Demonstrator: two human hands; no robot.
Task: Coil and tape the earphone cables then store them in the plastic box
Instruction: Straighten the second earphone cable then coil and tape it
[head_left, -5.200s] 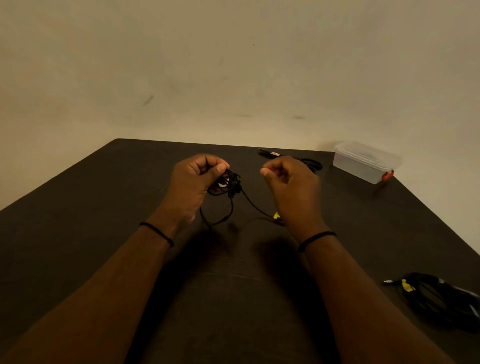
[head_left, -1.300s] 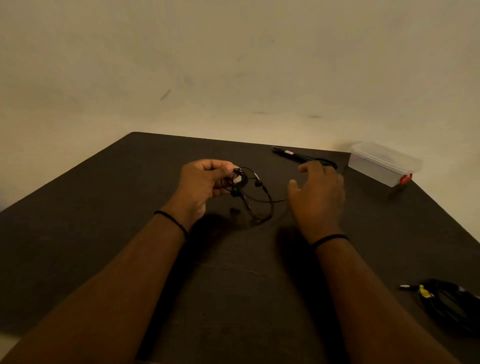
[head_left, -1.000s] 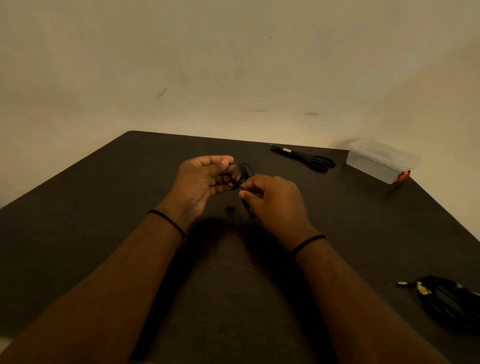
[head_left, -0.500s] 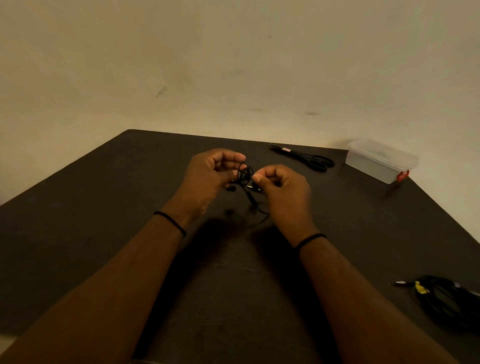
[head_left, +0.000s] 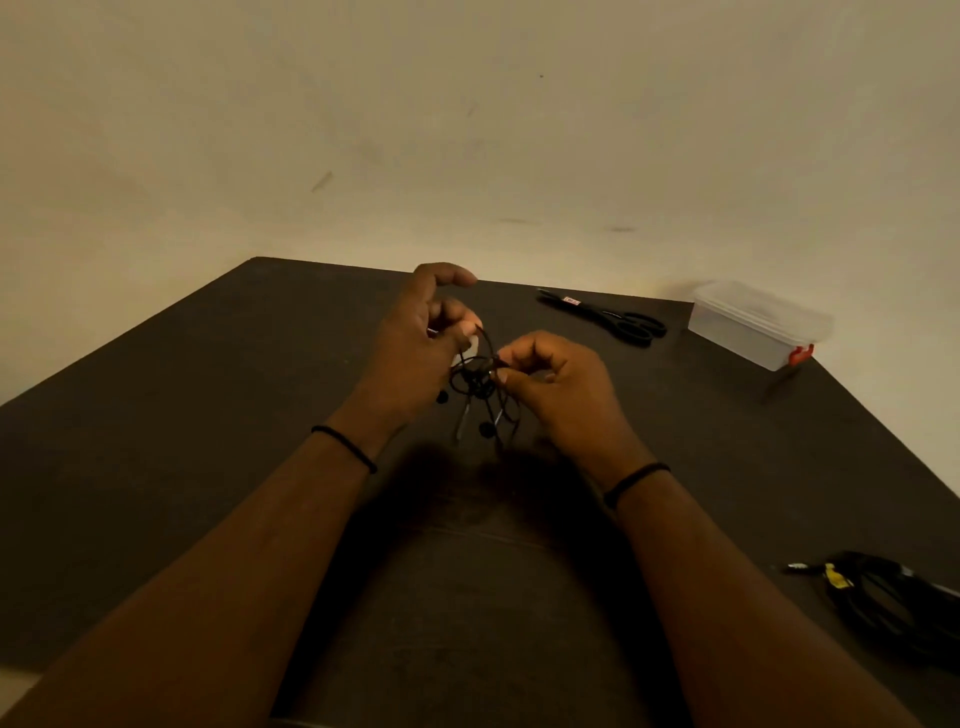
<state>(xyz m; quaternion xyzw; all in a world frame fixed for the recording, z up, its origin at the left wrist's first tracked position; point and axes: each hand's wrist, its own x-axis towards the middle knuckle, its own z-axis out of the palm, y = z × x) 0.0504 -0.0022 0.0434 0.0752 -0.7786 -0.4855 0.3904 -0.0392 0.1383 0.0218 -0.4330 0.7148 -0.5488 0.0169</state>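
Both hands (head_left: 415, 358) (head_left: 558, 389) pinch the earphone cable (head_left: 475, 376)

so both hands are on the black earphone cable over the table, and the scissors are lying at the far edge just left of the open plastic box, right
Not quite: the plastic box is closed, with its lid on, as the head view shows. The rest holds: the left hand and right hand both hold the earphone cable, and the scissors lie just left of the box.
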